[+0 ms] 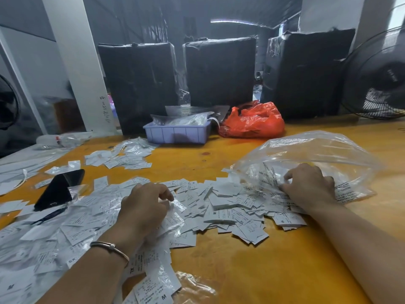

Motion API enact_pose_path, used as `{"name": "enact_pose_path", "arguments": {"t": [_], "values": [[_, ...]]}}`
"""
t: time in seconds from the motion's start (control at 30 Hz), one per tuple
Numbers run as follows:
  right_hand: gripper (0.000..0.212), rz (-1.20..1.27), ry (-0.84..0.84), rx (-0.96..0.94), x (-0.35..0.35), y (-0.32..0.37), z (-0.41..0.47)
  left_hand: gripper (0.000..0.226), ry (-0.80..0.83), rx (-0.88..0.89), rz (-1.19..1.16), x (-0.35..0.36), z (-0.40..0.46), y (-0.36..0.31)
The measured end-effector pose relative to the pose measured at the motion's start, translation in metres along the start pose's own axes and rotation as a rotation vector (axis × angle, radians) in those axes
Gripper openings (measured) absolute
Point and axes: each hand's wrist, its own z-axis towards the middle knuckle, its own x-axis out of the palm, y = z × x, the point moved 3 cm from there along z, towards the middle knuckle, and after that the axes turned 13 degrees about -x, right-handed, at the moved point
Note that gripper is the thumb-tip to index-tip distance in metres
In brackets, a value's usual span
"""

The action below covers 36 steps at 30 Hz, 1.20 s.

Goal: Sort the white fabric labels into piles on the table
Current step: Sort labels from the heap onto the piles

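The white fabric labels [221, 200] lie in a loose heap on the yellow table [252, 260], spreading from the person's left forearm across to the clear plastic bag [306, 154]. Visible size marks include M, XL and XS.

Left hand [143, 207]: rests palm-down on the heap, fingers curled, with fingertips pinching a label or a small clear sleeve at the heap's top; which of the two cannot be told. A thin metal bracelet [109, 247] sits on that wrist.

Right hand [309, 185]: placed at the right end of the heap, on the mouth of the clear plastic bag, fingers bent and gripping the printed film.

A smaller group of labels [122, 157] lies beyond the heap, on its far left. A black smartphone [59, 189] lies left of the heap, partly on it. A lilac plastic tray [177, 132] and an orange plastic bag [252, 121] stand beyond the heap, ahead of three black-wrapped boxes [221, 71].
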Motion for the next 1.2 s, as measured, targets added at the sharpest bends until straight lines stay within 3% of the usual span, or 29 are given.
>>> {"name": "enact_pose_path", "arguments": {"t": [0.07, 0.2, 0.4, 0.57, 0.63, 0.9, 0.97, 1.07, 1.13, 1.2], "values": [[0.006, 0.027, -0.033, 0.008, -0.002, 0.0, -0.001, 0.022, -0.011, 0.024, 0.063, 0.001, 0.0, -0.002], [0.017, 0.072, -0.067, 0.015, -0.004, -0.001, -0.003, 0.043, -0.008, 0.055, 0.039, 0.003, 0.0, -0.003], [0.015, 0.214, -0.333, 0.014, -0.011, 0.0, -0.003, 0.038, 0.001, 0.2, -0.077, 0.004, -0.005, -0.01], [0.012, 0.112, -0.09, 0.042, -0.004, -0.001, -0.001, 0.035, 0.029, 0.255, -0.114, 0.006, -0.008, -0.014], [0.007, 0.102, -0.077, 0.034, -0.004, -0.001, -0.002, 0.035, 0.038, 0.265, -0.13, 0.006, -0.008, -0.015], [0.012, 0.451, -0.56, -0.046, -0.022, 0.011, -0.007, 0.034, 0.03, 0.315, -0.133, 0.007, -0.009, -0.016], [0.012, 0.718, -0.455, -0.05, -0.023, 0.021, -0.01, 0.031, 0.052, 0.358, -0.156, 0.007, -0.011, -0.018], [0.019, 1.151, -0.029, -0.117, -0.017, 0.048, -0.022, 0.029, 0.139, 0.441, -0.217, 0.008, -0.014, -0.022], [0.012, 1.274, 0.259, -0.165, -0.011, 0.064, -0.031, 0.053, 0.226, 0.497, -0.244, 0.01, -0.017, -0.025], [0.008, 1.363, 0.428, -0.181, -0.004, 0.074, -0.038, 0.081, 0.31, 0.542, -0.244, 0.012, -0.021, -0.027]]}}
